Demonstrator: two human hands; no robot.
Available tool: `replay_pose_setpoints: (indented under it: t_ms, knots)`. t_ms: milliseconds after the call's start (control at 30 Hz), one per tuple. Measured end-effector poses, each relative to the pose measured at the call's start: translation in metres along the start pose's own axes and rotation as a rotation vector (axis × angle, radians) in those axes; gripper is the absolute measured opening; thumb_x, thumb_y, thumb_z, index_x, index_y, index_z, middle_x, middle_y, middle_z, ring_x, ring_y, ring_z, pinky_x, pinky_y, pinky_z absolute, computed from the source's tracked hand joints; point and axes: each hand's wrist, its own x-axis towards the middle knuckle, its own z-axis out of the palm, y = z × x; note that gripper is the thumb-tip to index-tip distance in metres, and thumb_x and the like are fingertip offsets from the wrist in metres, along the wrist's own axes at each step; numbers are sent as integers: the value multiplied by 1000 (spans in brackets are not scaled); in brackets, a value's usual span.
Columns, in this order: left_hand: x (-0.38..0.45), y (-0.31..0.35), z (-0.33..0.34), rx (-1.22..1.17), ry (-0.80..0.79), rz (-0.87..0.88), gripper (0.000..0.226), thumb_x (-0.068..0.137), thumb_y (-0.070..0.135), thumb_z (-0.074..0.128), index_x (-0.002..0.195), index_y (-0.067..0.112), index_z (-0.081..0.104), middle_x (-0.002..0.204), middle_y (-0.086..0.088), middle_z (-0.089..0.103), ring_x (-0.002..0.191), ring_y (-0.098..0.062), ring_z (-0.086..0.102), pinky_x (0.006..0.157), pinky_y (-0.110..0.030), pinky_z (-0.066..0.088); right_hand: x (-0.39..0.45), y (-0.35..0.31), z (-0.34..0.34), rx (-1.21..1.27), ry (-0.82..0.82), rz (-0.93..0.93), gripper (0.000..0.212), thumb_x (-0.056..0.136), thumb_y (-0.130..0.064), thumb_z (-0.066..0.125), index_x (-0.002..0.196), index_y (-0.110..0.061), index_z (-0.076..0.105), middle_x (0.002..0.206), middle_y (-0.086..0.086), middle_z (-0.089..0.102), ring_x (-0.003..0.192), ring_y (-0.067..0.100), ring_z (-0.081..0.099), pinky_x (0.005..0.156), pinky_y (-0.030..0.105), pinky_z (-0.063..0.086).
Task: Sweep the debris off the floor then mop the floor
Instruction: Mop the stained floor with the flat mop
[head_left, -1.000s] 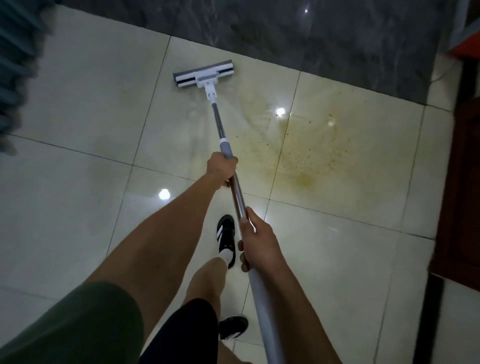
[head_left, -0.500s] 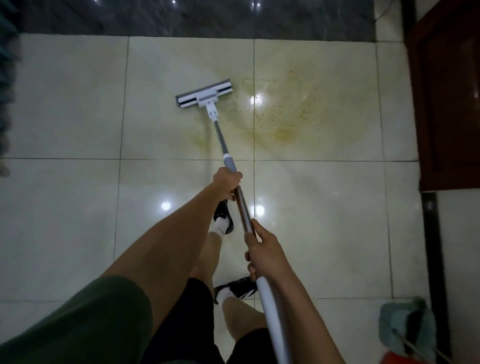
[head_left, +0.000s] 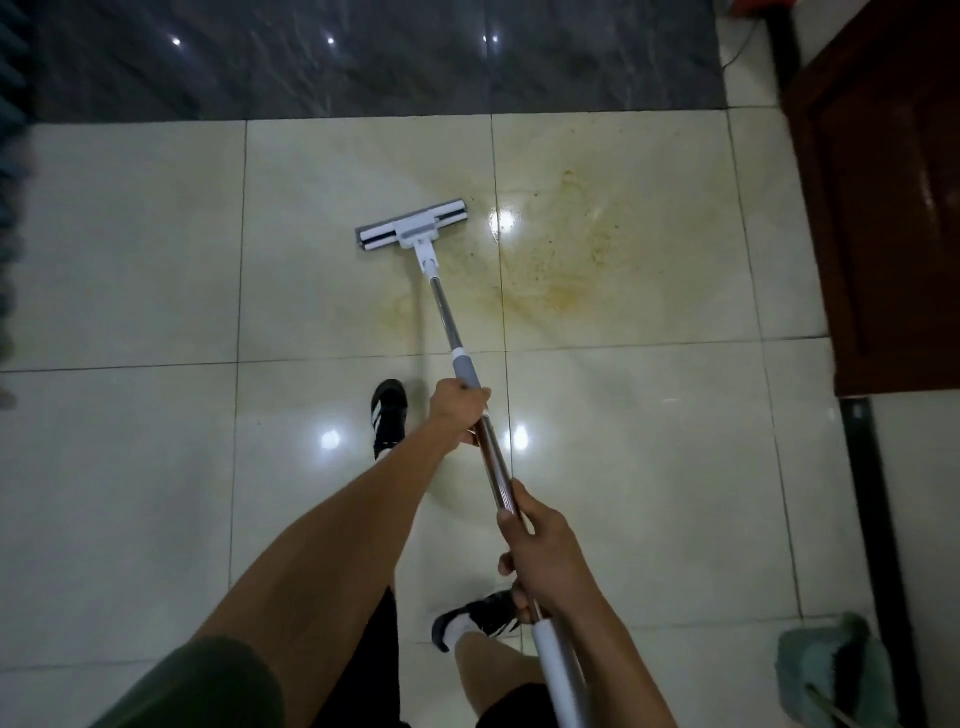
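My right hand sits nearest, fingers wrapped round the long metal mop pole just above its white plastic sleeve, thumb laid along the shaft. Further up, my left hand grips the same pole right below the grey collar — arm stretched out nearly straight, olive-green sleeve at the shoulder. The pole runs away from me, tilted up-left, shiny steel with a coppery cast between the two grips. Black sneakers with white stripes: one under my right wrist, one just left of my left hand. The flat white-and-grey rectangular mop head lies on the glossy cream floor tiles, well ahead of both hands, its right end at the edge of a yellowish speckled stain — smeared in arcs. Beyond, a dark marble strip.
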Motion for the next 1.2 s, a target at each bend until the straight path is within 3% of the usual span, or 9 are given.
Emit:
replay_pose_setpoints:
  t_ms: [200,333,500,600,733,867,967,1033,1200]
  knots:
    - [75,84,-60,-31,10,35,29,93,18,69,113,-1,61,97,-20,66,80,-36,70,63,-54,62,71,-96,41,-17,-2,14,49,103,-40,47,149,-47,34,72,11,63,44,17,52,43,27,46]
    - [135,162,-110,15,11,69,25,92,19,70,107,0,62,91,-17,66,69,-30,68,44,-37,57,128,-181,74,-14,17,-17,48,104,-35,45,150,-44,33,79,11,63,43,10,53,42,25,46]
    - [199,255,-166,73,39,83,32,93,17,70,115,-4,61,98,-22,66,82,-40,70,63,-55,61,202,-270,117,-31,50,-74,46,105,-34,42,151,-38,36,97,6,65,63,12,63,48,19,46]
    - [225,285,-182,44,10,96,33,93,16,69,117,-5,60,91,-19,64,70,-33,65,57,-48,59,230,-298,133,-55,87,-85,47,105,-35,43,152,-36,34,94,-6,62,74,14,68,49,16,46]
    - [228,282,-174,67,14,101,29,94,19,66,115,0,61,91,-16,64,74,-32,65,52,-41,57,230,-299,125,5,107,-33,46,103,-40,45,149,-41,38,100,4,66,71,18,62,59,27,49]
    - [213,270,-161,69,-4,96,29,94,21,66,115,2,62,95,-16,64,80,-34,65,58,-43,58,210,-281,115,125,103,-7,42,102,-40,49,143,-47,44,91,0,58,64,11,50,61,27,43]
    - [198,253,-157,140,-29,83,27,93,19,68,112,2,59,94,-16,65,77,-33,68,54,-45,60,184,-260,119,240,81,-7,31,102,-38,50,112,-67,51,72,3,56,47,14,47,47,25,42]
    - [181,231,-152,202,-42,69,25,93,19,69,109,3,58,92,-17,65,75,-33,70,53,-48,61,161,-235,122,297,86,-5,39,102,-38,50,90,-75,50,65,5,54,42,15,45,42,24,41]
    - [125,149,-127,299,-101,60,24,94,20,69,105,2,57,90,-17,64,73,-33,69,52,-49,61,97,-152,130,410,109,33,48,103,-35,49,83,-79,52,66,7,51,43,16,43,41,25,40]
